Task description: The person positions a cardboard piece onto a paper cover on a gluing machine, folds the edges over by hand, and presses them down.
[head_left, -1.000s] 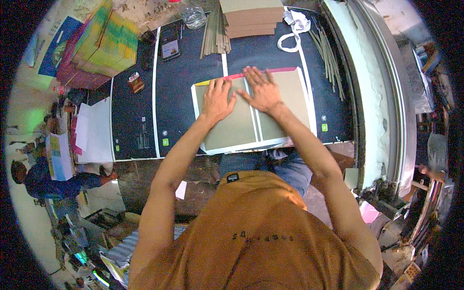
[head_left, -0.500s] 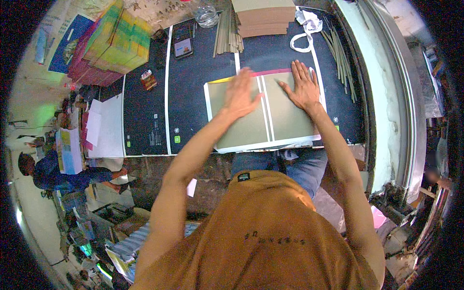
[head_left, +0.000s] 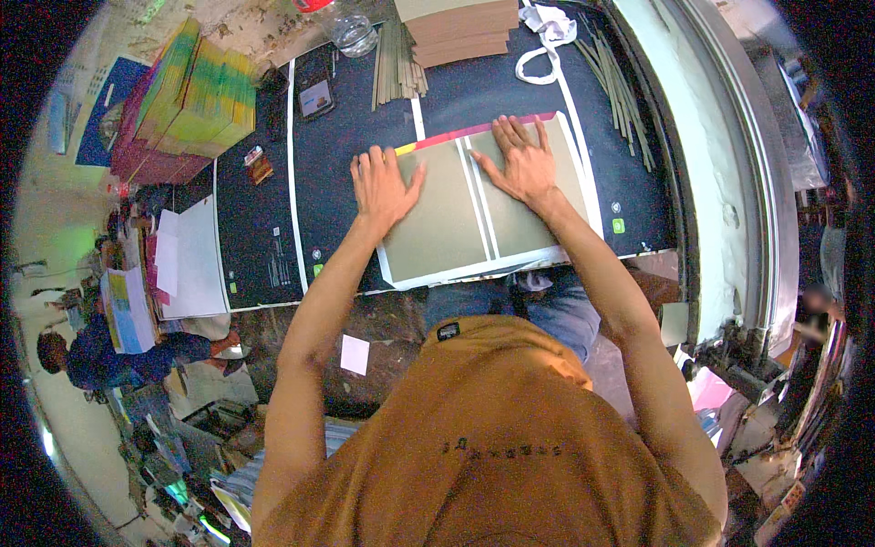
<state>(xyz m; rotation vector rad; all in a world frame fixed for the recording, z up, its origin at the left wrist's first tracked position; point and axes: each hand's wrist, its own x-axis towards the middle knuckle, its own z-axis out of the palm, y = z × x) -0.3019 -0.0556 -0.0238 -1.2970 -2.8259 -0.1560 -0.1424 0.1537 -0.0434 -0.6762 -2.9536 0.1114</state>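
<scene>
Two greyish-brown boards, the left board (head_left: 437,223) and the right board (head_left: 521,228), lie side by side on a white-edged sheet with a narrow strip (head_left: 481,196) between them. Along their far side runs a folded-over yellow and pink edge (head_left: 453,135). My left hand (head_left: 385,191) lies open at the far left corner, fingertips on the folded edge and thumb over the left board. My right hand (head_left: 529,166) rests open on the right board, fingers reaching the pink edge. Neither hand grasps anything.
Grey board strips (head_left: 397,68), a stack of brown boards (head_left: 465,32), a white cloth (head_left: 550,25) and a phone (head_left: 315,98) lie along the far side. Tall stacks of yellow-green printed items (head_left: 196,96) stand left. Another person (head_left: 128,342) is farther left.
My left hand has moved left to the far left corner. My right hand has shifted slightly left along the folded edge. The whole view has turned a little.
</scene>
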